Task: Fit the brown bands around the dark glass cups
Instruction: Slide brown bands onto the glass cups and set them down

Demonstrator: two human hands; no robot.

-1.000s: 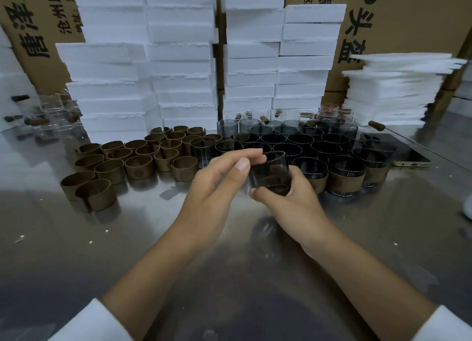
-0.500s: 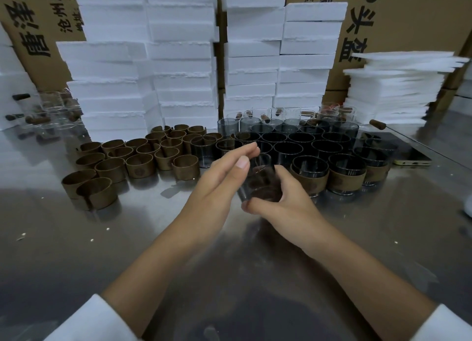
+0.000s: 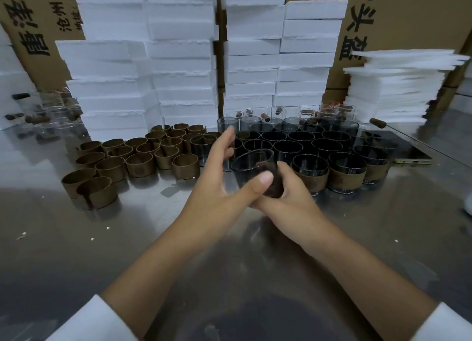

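My right hand (image 3: 293,200) grips a dark glass cup (image 3: 251,167) from below and from the right, tilted, just above the metal table (image 3: 102,251). My left hand (image 3: 217,187) is beside the cup on its left. Its thumb presses the cup's lower wall and its fingers stretch up, slightly blurred. A dark brown patch shows low on the cup by my right fingers; I cannot tell whether it is a band. Loose brown bands (image 3: 138,162) stand in rows on the left. Bare dark cups (image 3: 301,139) fill the middle, with banded cups (image 3: 346,172) in front of them on the right.
Stacks of white foam boxes (image 3: 178,72) and cardboard cartons (image 3: 408,21) wall off the back. A pile of foam sheets (image 3: 393,85) sits at the right, with a phone (image 3: 408,149) lying flat below it. Clear glasses (image 3: 51,113) stand at the far left.
Both hands and the cup have drifted slightly left and nearer to me. My left thumb has come round onto the cup's lower wall, and the cup is more tilted.
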